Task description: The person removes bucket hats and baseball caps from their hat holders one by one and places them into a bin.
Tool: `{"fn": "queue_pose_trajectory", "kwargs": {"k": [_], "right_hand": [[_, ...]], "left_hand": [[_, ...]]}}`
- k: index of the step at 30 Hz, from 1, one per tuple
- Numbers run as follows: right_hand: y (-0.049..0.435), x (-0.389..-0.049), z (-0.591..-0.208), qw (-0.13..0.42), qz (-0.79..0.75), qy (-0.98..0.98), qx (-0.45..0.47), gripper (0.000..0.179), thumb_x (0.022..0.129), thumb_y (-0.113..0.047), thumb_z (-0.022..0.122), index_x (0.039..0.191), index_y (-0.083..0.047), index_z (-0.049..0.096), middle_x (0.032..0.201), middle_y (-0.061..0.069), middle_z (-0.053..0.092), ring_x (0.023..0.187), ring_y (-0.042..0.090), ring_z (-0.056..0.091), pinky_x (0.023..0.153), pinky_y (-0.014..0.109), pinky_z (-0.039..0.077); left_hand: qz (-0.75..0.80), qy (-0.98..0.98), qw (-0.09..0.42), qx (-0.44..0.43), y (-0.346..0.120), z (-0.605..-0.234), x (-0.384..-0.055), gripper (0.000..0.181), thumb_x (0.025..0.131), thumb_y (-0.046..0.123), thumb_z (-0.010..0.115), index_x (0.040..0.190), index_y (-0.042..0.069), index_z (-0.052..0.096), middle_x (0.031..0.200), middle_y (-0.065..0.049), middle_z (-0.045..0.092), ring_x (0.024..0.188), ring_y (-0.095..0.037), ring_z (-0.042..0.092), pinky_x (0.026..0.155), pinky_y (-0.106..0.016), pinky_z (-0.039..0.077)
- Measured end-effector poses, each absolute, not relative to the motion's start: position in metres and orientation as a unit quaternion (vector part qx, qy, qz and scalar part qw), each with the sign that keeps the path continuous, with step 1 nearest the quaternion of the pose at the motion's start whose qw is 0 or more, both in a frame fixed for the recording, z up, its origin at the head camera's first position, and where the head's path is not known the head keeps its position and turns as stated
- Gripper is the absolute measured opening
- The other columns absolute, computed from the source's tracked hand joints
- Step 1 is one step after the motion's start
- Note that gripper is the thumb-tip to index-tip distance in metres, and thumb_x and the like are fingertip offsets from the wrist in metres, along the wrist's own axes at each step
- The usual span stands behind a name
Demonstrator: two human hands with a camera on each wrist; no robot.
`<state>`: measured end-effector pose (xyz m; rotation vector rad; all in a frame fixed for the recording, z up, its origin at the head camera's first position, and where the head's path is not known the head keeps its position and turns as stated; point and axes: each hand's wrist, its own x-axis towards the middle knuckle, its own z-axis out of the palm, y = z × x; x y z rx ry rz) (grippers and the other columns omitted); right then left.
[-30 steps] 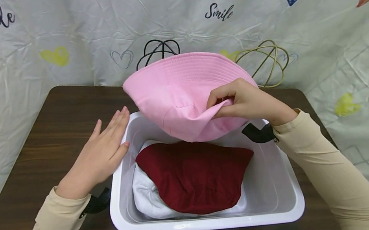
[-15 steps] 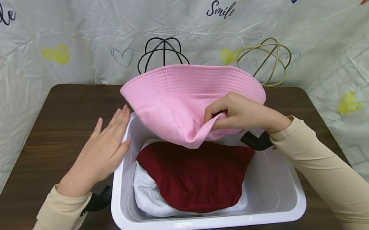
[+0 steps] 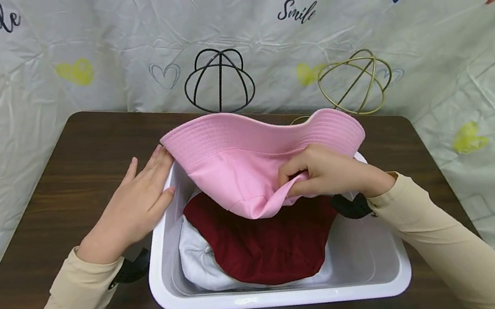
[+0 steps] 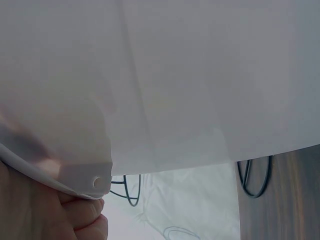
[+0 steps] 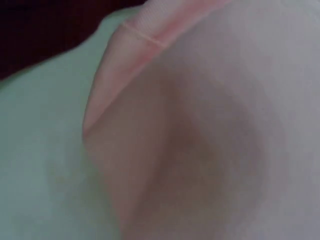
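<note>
My right hand [image 3: 327, 172] pinches a fold in the crown of a pink bucket hat [image 3: 234, 162], its brim facing away toward the back. The hat hangs over the rear part of a white plastic basin [image 3: 279, 299], its crown overlapping a dark red hat-like cloth [image 3: 266, 248] inside. Under the red cloth lies a white cloth item [image 3: 198, 260]. My left hand [image 3: 137, 205] rests with straight fingers on the basin's left rim. In the left wrist view the basin's outer wall [image 4: 165, 90] fills most of the frame. Pink cloth [image 5: 130, 55] shows close up in the right wrist view.
Behind the basin stand a black wire hat stand [image 3: 219, 81] and a gold wire one [image 3: 357, 82], near the back edge of the dark wooden table [image 3: 83, 147]. A white printed curtain [image 3: 114, 30] hangs behind and around the table.
My right hand has lowered the pink hat toward the basin and tipped its brim, so more of the black wire stand shows. The left hand has stayed at the rim.
</note>
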<state>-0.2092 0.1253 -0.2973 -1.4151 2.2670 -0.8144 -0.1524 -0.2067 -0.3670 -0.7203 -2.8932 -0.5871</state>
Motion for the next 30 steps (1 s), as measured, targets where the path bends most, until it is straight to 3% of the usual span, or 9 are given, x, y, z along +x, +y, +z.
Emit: {"fn": "queue_pose_trajectory", "kwargs": {"k": [6, 15, 30], "right_hand": [[0.127, -0.201, -0.305, 0.198, -0.268, 0.795, -0.508, 0.016, 0.084, -0.008, 0.069, 0.072, -0.018, 0.064, 0.062, -0.016, 0.051, 0.053, -0.002, 0.041, 0.048, 0.018, 0.037], [0.130, -0.189, -0.314, 0.216, -0.274, 0.780, -0.520, 0.021, 0.083, -0.004, 0.067, 0.069, -0.018, 0.061, 0.061, -0.016, 0.046, 0.056, -0.005, 0.037, 0.049, 0.015, 0.032], [0.124, -0.174, -0.326, 0.275, -0.268, 0.759, -0.525, 0.019, 0.083, -0.005, 0.068, 0.069, -0.015, 0.059, 0.061, -0.016, 0.042, 0.055, -0.008, 0.034, 0.047, 0.013, 0.031]], "left_hand": [[-0.201, -0.949, 0.055, -0.238, -0.208, -0.367, -0.152, 0.060, 0.097, 0.020, 0.040, 0.149, -0.001, 0.019, 0.156, -0.014, 0.015, 0.142, -0.030, 0.014, 0.109, -0.060, 0.010], [-0.219, -0.946, 0.042, -0.234, -0.207, -0.367, -0.152, 0.063, 0.099, 0.022, 0.039, 0.150, 0.000, 0.011, 0.155, -0.015, 0.016, 0.143, -0.028, 0.013, 0.111, -0.057, 0.006], [-0.222, -0.943, 0.052, -0.244, -0.208, -0.371, -0.152, 0.063, 0.098, 0.022, 0.040, 0.150, -0.001, 0.012, 0.155, -0.016, 0.016, 0.143, -0.029, 0.013, 0.111, -0.056, 0.005]]}}
